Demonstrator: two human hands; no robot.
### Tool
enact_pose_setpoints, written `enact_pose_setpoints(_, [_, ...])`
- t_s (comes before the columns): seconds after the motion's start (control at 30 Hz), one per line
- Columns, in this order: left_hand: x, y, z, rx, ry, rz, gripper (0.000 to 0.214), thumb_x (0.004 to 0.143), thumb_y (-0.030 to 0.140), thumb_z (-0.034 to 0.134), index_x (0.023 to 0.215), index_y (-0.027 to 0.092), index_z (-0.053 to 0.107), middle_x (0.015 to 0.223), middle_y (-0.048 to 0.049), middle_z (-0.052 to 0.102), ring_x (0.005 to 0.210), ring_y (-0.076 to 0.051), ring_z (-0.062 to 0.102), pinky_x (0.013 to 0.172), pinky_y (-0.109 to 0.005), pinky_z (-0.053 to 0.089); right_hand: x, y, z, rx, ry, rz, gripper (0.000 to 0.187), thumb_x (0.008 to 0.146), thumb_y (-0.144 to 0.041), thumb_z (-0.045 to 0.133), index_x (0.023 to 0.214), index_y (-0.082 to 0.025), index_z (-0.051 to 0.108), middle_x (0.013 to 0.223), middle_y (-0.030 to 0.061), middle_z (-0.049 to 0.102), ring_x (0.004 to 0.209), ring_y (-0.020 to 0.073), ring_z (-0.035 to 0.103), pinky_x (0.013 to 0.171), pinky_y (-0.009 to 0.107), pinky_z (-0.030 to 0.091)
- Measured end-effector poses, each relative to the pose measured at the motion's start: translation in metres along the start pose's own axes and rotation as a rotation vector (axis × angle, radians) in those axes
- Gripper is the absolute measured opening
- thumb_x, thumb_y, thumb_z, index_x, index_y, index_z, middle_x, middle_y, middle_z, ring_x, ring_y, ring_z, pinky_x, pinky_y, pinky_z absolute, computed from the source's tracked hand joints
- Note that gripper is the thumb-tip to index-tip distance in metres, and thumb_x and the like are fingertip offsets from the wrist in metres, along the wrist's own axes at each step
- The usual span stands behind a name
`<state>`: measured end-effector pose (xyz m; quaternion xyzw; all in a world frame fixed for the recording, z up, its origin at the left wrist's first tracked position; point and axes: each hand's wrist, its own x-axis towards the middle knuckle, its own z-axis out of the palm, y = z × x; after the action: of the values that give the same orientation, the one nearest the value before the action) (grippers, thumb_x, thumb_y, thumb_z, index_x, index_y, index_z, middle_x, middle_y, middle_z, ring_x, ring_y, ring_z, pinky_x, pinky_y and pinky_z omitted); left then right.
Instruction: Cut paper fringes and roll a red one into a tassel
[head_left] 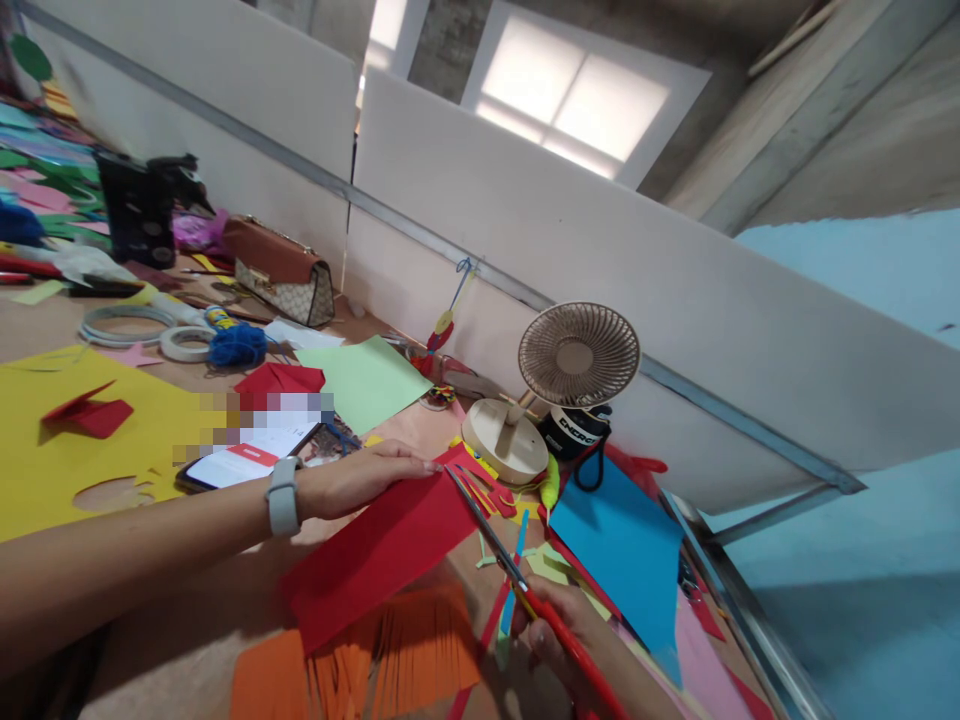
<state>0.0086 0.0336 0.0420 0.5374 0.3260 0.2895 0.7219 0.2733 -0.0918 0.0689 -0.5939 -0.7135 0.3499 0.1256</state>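
My left hand (367, 478) lies with fingers together along the top edge of a red paper sheet (382, 550), holding it; a grey watch is on that wrist. My right hand (559, 630) is closed on red-handled scissors (495, 540), whose blades point up-left into the far end of the red sheet, where several cut strips stick out. Below the red sheet lies orange paper (360, 665) cut into a fringe.
A blue sheet (622, 545) lies to the right, a small beige desk fan (574, 360) and a black cup behind it. A phone (247, 455), green paper (371, 380), a yellow sheet (52, 450), tape rolls, blue yarn and a brown bag crowd the left. White partition panels back the table.
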Motion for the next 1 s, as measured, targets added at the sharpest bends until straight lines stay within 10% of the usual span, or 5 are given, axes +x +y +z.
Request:
enact_pose_setpoints(0.5, [0.005, 0.004, -0.009, 0.000, -0.188, 0.031, 0.034, 0.075, 0.047, 0.069, 0.084, 0.014, 0.072, 0.076, -0.0053, 0.072, 0.059, -0.013, 0.061, 0.053, -0.021, 0.041, -0.012, 0.010, -0.023, -0.081, -0.016, -0.099, 0.053, 0.088, -0.065, 0.033, 0.098, -0.020, 0.059, 0.091, 0.0086, 0.064, 0.081, 0.0217, 0.060, 0.075, 0.031, 0.050])
enact_pose_setpoints(0.8, [0.006, 0.001, 0.000, -0.381, -0.147, -0.018, 0.032, 0.079, 0.036, 0.069, 0.102, 0.014, 0.069, 0.090, -0.0094, 0.075, 0.073, -0.016, 0.069, 0.068, -0.025, 0.053, 0.010, 0.039, -0.025, -0.549, 0.135, 0.396, 0.050, 0.077, -0.066, 0.053, 0.092, -0.019, 0.061, 0.089, 0.0119, 0.071, 0.081, 0.0314, 0.065, 0.062, 0.032, 0.040])
enact_pose_setpoints(1.0, [0.004, 0.004, 0.009, -0.556, -0.094, -0.038, 0.031, 0.081, 0.031, 0.068, 0.109, 0.019, 0.065, 0.092, -0.0054, 0.074, 0.071, -0.015, 0.069, 0.065, -0.025, 0.054, 0.010, 0.050, -0.024, -0.693, 0.174, 0.393, 0.038, 0.080, -0.055, 0.054, 0.091, -0.019, 0.062, 0.094, 0.0117, 0.071, 0.087, 0.0338, 0.065, 0.061, 0.033, 0.041])
